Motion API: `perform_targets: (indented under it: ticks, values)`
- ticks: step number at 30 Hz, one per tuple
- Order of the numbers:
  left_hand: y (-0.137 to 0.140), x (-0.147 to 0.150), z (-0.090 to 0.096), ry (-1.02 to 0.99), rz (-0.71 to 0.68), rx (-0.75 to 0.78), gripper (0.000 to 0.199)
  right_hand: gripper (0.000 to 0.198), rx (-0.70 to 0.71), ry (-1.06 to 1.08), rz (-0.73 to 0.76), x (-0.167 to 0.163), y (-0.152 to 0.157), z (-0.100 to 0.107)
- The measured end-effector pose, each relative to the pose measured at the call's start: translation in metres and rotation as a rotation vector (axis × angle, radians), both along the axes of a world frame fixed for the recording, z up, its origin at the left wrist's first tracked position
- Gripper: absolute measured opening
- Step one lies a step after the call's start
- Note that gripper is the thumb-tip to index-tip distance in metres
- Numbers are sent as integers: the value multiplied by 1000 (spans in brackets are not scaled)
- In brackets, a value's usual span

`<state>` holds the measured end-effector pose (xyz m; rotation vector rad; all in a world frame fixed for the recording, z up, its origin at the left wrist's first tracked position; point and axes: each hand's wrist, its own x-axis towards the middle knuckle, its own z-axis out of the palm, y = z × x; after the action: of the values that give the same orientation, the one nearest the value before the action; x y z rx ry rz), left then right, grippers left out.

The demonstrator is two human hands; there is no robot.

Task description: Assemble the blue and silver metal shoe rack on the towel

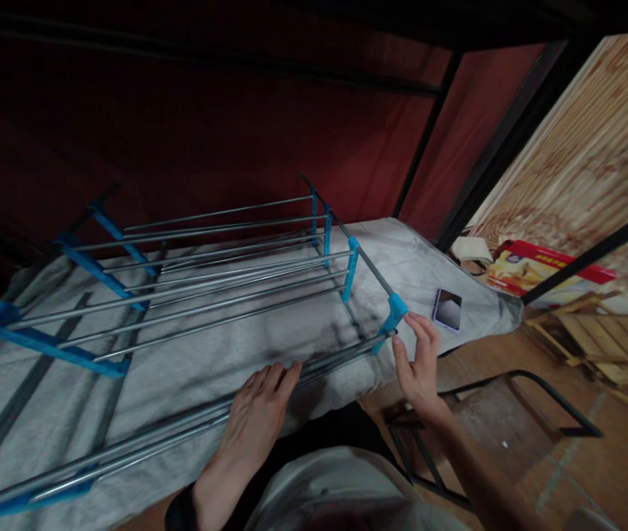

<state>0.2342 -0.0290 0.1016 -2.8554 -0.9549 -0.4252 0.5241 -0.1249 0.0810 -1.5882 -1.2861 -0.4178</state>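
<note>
A rack of silvery metal tubes (220, 301) and blue plastic connectors (350, 269) lies on its side on a grey blanket (275, 324). My left hand (262, 405) is closed over the tubes along the near side, knuckles up; the underside of its grip is hidden. At the rack's near right corner, my right hand (419, 361) holds a blue connector (394, 313) between thumb and fingers. Its thumb is close to the open end of a tube (391, 334) seated beside that connector. Another blue connector (54, 503) joins the near tubes at the far left.
A phone (447, 309) lies on the blanket to the right. Black metal frame bars (491, 140) rise around the bed. Beyond it are a red and yellow box (546, 267) and a wooden slatted piece (606, 343). A black-framed chair (505, 420) stands at lower right.
</note>
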Motion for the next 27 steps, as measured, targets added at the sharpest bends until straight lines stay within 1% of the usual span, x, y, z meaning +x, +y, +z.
perform_targets:
  ticks: [2,3,4,6,7,8,10,12,14,16,18,22,27]
  values:
    - [0,0,1,27,-8,18,60,51,56,175,-13,11,1,4]
    - [1,-1,1,36,-10,29,62,52,49,275,21,15,3,6]
    - [1,-1,1,40,-13,39,64,50,8,373,79,19,5,8]
    - [2,-2,0,40,-20,54,65,44,-148,518,228,25,10,10]
    - [3,-2,0,36,-24,59,65,40,-228,553,290,27,12,10]
    - [3,-3,-1,30,-29,63,64,39,-286,568,335,29,14,10]
    - [3,-3,-2,20,-42,60,63,38,-323,571,374,31,17,7]
    - [2,-2,-3,9,-54,50,64,38,-319,566,386,32,19,3]
    - [0,1,-3,8,-68,39,69,38,-311,554,383,31,19,0]
    - [-2,6,-2,15,-81,34,76,38,-305,541,369,30,19,-3]
    - [-2,15,1,33,-93,27,78,39,-304,529,361,30,20,-4]
    - [-2,47,8,78,-127,11,71,37,-308,513,354,30,19,-3]
    - [-6,101,18,75,-240,35,61,36,-311,481,355,29,19,2]
